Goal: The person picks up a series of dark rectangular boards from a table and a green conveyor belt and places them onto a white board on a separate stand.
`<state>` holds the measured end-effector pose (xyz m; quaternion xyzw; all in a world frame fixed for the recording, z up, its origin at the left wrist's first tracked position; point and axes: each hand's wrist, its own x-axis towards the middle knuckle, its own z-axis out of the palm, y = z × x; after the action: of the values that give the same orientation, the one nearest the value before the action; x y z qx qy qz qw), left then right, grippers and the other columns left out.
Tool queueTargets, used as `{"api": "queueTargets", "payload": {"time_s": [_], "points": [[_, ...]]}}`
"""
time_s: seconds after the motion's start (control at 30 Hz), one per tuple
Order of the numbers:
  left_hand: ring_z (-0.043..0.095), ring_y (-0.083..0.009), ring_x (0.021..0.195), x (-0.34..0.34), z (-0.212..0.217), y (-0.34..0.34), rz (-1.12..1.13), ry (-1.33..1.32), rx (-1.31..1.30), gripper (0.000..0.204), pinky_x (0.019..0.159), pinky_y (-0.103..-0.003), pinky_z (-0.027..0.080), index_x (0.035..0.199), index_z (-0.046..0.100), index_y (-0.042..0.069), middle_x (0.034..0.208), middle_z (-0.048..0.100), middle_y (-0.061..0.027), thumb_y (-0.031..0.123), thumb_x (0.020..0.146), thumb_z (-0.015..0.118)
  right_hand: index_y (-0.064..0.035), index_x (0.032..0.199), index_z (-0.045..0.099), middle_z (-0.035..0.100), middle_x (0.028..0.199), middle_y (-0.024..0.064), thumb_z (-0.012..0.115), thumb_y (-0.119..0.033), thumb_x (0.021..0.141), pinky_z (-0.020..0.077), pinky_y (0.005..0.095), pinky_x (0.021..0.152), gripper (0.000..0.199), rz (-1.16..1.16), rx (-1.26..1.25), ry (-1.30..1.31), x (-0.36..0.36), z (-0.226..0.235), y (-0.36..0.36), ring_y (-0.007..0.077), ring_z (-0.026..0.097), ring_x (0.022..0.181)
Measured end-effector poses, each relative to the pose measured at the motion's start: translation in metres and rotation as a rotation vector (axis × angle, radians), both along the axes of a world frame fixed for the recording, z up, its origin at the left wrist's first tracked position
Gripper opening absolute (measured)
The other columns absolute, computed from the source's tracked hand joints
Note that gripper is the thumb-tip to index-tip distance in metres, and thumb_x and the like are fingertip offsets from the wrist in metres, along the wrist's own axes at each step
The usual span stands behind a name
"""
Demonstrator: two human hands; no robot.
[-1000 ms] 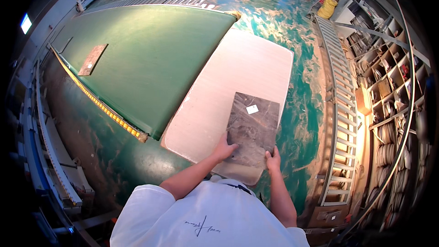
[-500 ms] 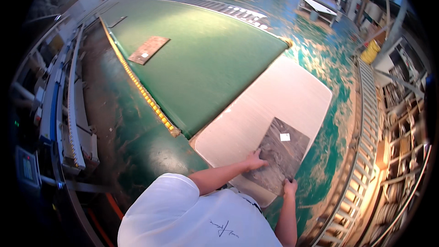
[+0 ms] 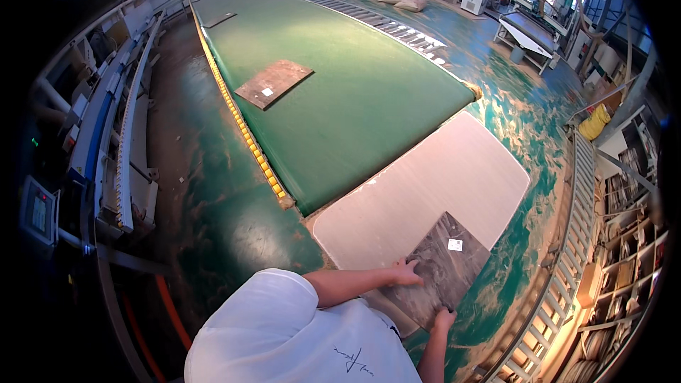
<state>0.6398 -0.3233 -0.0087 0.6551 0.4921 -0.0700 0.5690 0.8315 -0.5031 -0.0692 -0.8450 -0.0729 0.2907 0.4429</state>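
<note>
fingers (image 3: 417,264) on grey panel (image 3: 445,268) | right hand (image 3: 445,318) partly hidden

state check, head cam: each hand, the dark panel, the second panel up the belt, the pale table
left hand: flat on the near dark panel's left edge
right hand: at its near edge, grip unclear
near dark panel: flat on the table's near right corner, small white tag on top
pale table: otherwise bare, butts the belt end
far dark panel: flat on the green belt, tagged, untouched
</note>
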Motion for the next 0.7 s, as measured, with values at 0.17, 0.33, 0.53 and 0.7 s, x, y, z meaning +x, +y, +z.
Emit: {"api": "queueTargets", "payload": {"time_s": [0.17,0.33,0.53,0.7], "points": [[0.016,-0.0491,0.145,-0.002,0.012,0.001,-0.118,0.034,-0.001,0.110,0.116,-0.054,0.026,0.157,0.025,0.020,0.159,0.010,-0.0296,0.057,0.066,0.073,0.0117,0.137,0.039,0.051,0.134,0.0285,0.055,-0.009,0.086,0.0403,0.0423,0.104,0.057,-0.004,-0.064,-0.063,0.000,-0.006,0.003,0.0383,0.053,0.121],[0.015,-0.0500,0.145,-0.001,0.018,-0.001,-0.137,0.037,0.000,0.107,0.116,-0.054,0.026,0.156,0.030,0.020,0.159,0.010,-0.0317,0.057,0.065,0.073,0.0125,0.135,0.036,0.050,0.133,0.0296,0.053,-0.014,0.088,0.0416,0.0435,0.102,0.056,-0.058,-0.017,0.022,-0.006,0.003,0.007,0.0389,0.053,0.119],[0.016,-0.0493,0.145,0.007,0.014,0.001,-0.077,0.056,0.018,0.103,0.116,-0.055,0.027,0.153,0.037,0.020,0.158,0.013,-0.0308,0.054,0.063,0.075,0.0127,0.135,0.036,0.049,0.133,0.0305,0.051,-0.016,0.090,0.0433,0.0444,0.101,0.056,-0.045,-0.042,-0.036,-0.007,0.001,0.008,0.0392,0.054,0.118],[0.020,-0.0478,0.144,0.000,0.001,0.005,0.013,-0.028,0.006,0.098,0.116,-0.054,0.028,0.149,0.044,0.021,0.156,0.021,-0.0271,0.055,0.063,0.075,0.0132,0.135,0.035,0.048,0.133,0.0313,0.051,-0.017,0.092,0.0439,0.0449,0.100,0.056,-0.062,-0.030,-0.041,-0.007,-0.007,0.008,0.0400,0.054,0.117]]}}
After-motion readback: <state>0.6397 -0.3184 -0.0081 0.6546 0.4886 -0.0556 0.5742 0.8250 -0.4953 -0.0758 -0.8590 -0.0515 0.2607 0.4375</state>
